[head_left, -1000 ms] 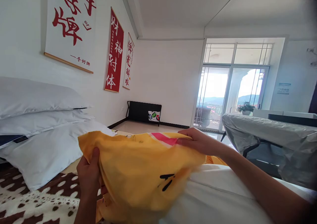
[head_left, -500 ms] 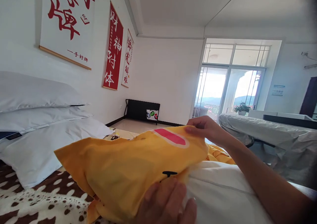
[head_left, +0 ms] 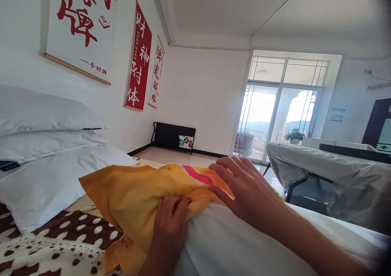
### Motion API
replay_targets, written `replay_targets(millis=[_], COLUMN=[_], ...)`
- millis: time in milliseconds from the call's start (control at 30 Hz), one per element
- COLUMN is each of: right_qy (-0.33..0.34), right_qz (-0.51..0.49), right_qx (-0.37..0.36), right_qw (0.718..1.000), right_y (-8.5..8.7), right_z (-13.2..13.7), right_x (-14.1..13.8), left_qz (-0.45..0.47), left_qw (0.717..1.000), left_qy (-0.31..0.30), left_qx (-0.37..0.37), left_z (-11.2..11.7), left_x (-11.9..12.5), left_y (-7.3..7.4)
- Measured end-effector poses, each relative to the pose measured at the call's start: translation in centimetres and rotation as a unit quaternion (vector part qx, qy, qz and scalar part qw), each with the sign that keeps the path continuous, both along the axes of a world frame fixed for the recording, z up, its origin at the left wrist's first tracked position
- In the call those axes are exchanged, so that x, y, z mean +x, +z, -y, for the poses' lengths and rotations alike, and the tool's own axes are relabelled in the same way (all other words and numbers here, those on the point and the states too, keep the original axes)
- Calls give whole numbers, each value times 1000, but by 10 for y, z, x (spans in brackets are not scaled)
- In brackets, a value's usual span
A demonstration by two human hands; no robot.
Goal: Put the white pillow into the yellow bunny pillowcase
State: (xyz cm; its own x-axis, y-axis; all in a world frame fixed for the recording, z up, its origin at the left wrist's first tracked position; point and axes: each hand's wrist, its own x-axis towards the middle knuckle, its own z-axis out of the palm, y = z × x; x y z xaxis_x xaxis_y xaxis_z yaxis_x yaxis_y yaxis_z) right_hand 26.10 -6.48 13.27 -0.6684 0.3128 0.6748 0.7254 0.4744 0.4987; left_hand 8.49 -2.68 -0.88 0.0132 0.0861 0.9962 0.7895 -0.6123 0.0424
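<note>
A yellow pillowcase point(head_left: 131, 194) with a pink stripe lies over one end of a white pillow point(head_left: 220, 235), whose other end sticks out toward the lower right. My left hand point(head_left: 171, 217) presses into the yellow cloth, its fingers curled and gripping a fold near the pillow's edge. Above the pink stripe, my right hand point(head_left: 240, 182) is spread, thumb apart from the fingers, over the far side of the pillowcase. Whether its fingertips touch the cloth is hard to see.
White pillows point(head_left: 61, 174) are stacked on the left. Beneath lies a brown and cream spotted blanket point(head_left: 76, 231). A plastic-covered table point(head_left: 317, 162) stands at the right, and a black folded frame point(head_left: 171, 135) leans near the far wall.
My left hand has moved up and forward, bunching the yellow cloth. My right hand has let go of the pillowcase's far edge and opened, coming slightly lower.
</note>
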Motion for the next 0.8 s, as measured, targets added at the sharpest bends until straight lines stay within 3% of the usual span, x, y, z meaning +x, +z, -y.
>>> replay_targets(millis=[100, 233, 367, 467, 600, 800], right_qy=[55, 36, 51, 69, 11, -55], right_qz=[42, 63, 108, 48, -84, -150], right_qx=[86, 102, 15, -46, -53, -30], right_qw=[994, 992, 993, 995, 995, 987], right_y=[-49, -106, -121, -128, -152, -189], right_z=[13, 6, -16, -29, -34, -21], right_x=[-10, -21, -33, -39, -42, -53], left_qz=[23, 44, 39, -2, -33, -57], left_qw=[999, 996, 999, 999, 996, 995], left_qy=[-32, -59, -25, 13, 13, 16], left_qx=[-34, -41, 13, 45, 81, 76], left_z=[-6, -2, 9, 18, 26, 29], left_x=[-5, -7, 3, 17, 34, 46], left_y=[-5, -8, -6, -3, -5, -16])
